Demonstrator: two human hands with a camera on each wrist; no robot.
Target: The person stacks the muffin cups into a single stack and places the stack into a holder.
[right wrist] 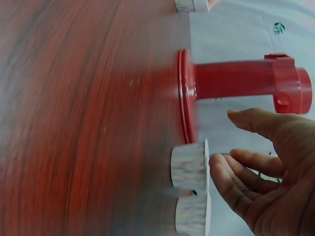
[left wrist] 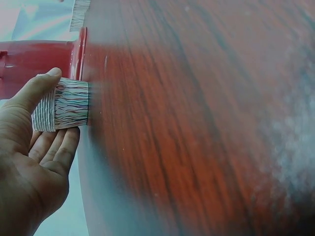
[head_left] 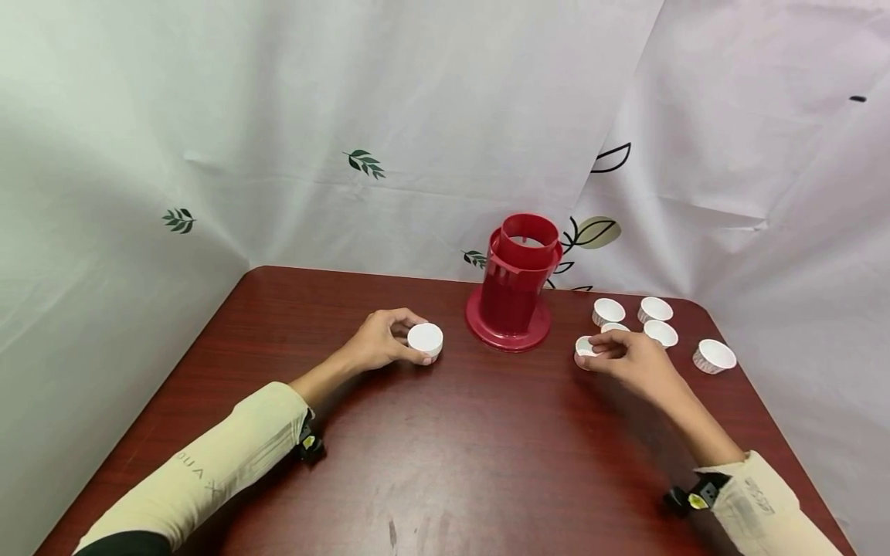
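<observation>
My left hand [head_left: 381, 340] holds a short stack of white paper baking cups [head_left: 426, 340] left of the red stand. In the left wrist view, thumb and fingers grip the stack's sides; its nested rims [left wrist: 44, 110] are ridged and its wall is printed with wavy coloured lines. My right hand [head_left: 636, 359] is over a single baking cup [head_left: 585, 351] at the right. The right wrist view shows the thumb apart and the fingertips beside the rim of a cup [right wrist: 188, 167], with nothing pinched. Several more baking cups [head_left: 714, 357] stand around and behind that hand, one partly hidden by it.
A red plastic stand [head_left: 513, 297] with a round base and an open tubular top is between the hands, near the table's back edge. The brown wooden table [head_left: 445, 455] meets a white cloth backdrop [head_left: 417, 116] with leaf prints.
</observation>
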